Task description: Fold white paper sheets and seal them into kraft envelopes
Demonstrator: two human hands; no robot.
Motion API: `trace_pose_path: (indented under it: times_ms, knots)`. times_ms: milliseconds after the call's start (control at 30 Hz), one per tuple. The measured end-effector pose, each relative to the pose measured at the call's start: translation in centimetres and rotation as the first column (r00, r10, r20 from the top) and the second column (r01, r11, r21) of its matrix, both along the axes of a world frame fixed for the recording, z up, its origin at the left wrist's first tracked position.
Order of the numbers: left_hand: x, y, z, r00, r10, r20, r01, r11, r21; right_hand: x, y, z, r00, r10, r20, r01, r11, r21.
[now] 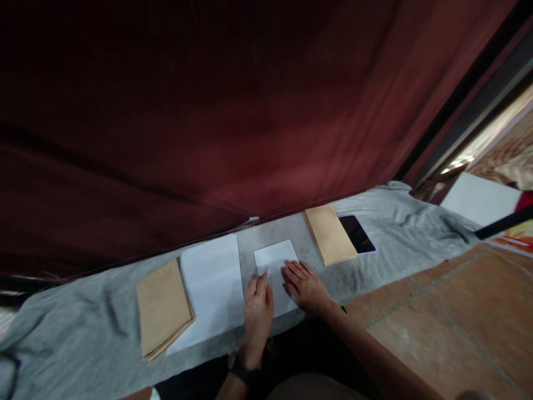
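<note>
- Your left hand (258,310) lies flat, palm down, fingers straight and close together, gripping nothing. Its fingertips rest on the left edge of the small white sheet (275,256).
- Your right hand (306,286) is just as flat, fingers slightly spread. It presses on the right half of the same sheet and reaches a little farther across it than the left does.
- The sheet sits directly under and just beyond both hands, in the middle of the grey cloth (400,233). Its long axis runs near to far, the far end leaning slightly left. The far half shows bare; the near half is covered by your hands (so I cannot tell how its near edge lies).
- Both hands touch it, the right one resting deeper on it.
- Just left lies a larger white sheet (212,283), near the small one but apart from it, and beyond that a stack of brown envelopes (163,308).
- To the far right, apart from your hands, a single brown envelope (330,234) lies beside a dark tablet (357,233).
- A dark red curtain (233,111) hangs behind it all.
</note>
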State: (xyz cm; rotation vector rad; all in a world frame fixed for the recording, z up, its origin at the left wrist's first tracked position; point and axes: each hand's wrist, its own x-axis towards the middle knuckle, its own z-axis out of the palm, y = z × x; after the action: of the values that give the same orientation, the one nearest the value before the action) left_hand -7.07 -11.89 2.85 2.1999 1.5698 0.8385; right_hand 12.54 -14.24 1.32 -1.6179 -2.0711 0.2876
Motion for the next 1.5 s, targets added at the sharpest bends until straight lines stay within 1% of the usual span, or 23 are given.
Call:
trace_pose_path:
  times_ms: [33, 100, 167, 267, 367, 467, 567, 700, 800, 900, 1100, 1367, 1500]
  knots:
    - [0.7, 0.8, 0.1, 0.997, -0.069, -0.041, 0.071, 0.997, 0.044, -0.1, 0.0, 0.0, 1.000, -0.007, -0.003, 0.007, 1.000, 0.009]
    - [2.2, 2.5, 0.0, 0.972, -0.175, -0.159, 0.189, 0.979, 0.078, -0.3, 0.0, 0.1, 1.000, -0.013, -0.007, 0.013, 1.000, 0.027]
    - [3.3, 4.0, -0.4, 0.936, -0.217, -0.277, 0.245, 0.967, 0.070, -0.3, 0.0, 0.2, 1.000, -0.012, -0.009, 0.012, 0.999, 0.037]
    - [3.6, 5.5, -1.2, 0.903, -0.199, -0.382, 0.243, 0.968, 0.070, -0.3, -0.1, 0.4, 1.000, -0.008, -0.012, 0.009, 0.999, 0.042]
    - [2.8, 5.8, -1.8, 0.896, -0.149, -0.419, 0.205, 0.974, 0.092, -0.1, -0.2, 0.5, 1.000, -0.003, -0.014, 0.003, 0.999, 0.041]
    - [1.4, 5.4, -2.2, 0.896, -0.104, -0.432, 0.170, 0.978, 0.118, 0.0, -0.2, 0.3, 1.000, -0.002, -0.008, 0.002, 0.999, 0.033]
    - [0.1, 4.3, -2.7, 0.895, -0.098, -0.435, 0.171, 0.976, 0.131, 0.0, -0.1, 0.3, 1.000, 0.003, -0.009, -0.002, 0.999, 0.038]
    - [-1.5, 1.4, -3.6, 0.875, -0.133, -0.465, 0.215, 0.968, 0.127, 0.0, -0.1, 0.3, 1.000, 0.008, -0.014, -0.008, 0.999, 0.047]
    - [-2.2, -1.0, -3.8, 0.827, -0.199, -0.525, 0.296, 0.949, 0.107, 0.1, -0.1, 0.2, 1.000, 0.008, -0.014, -0.007, 0.999, 0.047]
    - [-2.3, -2.3, -3.1, 0.783, -0.235, -0.576, 0.332, 0.941, 0.068, 0.1, 0.0, -0.1, 1.000, 0.015, -0.004, -0.015, 0.999, 0.050]
    - [-2.1, -2.2, -1.1, 0.715, -0.316, -0.623, 0.350, 0.934, -0.071, 0.1, 0.0, -0.6, 0.999, 0.021, 0.025, -0.023, 0.999, 0.047]
    - [-0.6, -2.2, 1.2, 0.660, -0.413, -0.628, 0.296, 0.911, -0.288, 0.0, 0.0, -0.9, 0.999, 0.008, 0.033, -0.012, 0.995, 0.101]
    - [0.0, -2.1, 2.2, 0.630, -0.445, -0.637, 0.280, 0.895, -0.348, -0.1, 0.1, -1.1, 1.000, -0.004, 0.027, 0.000, 0.992, 0.126]
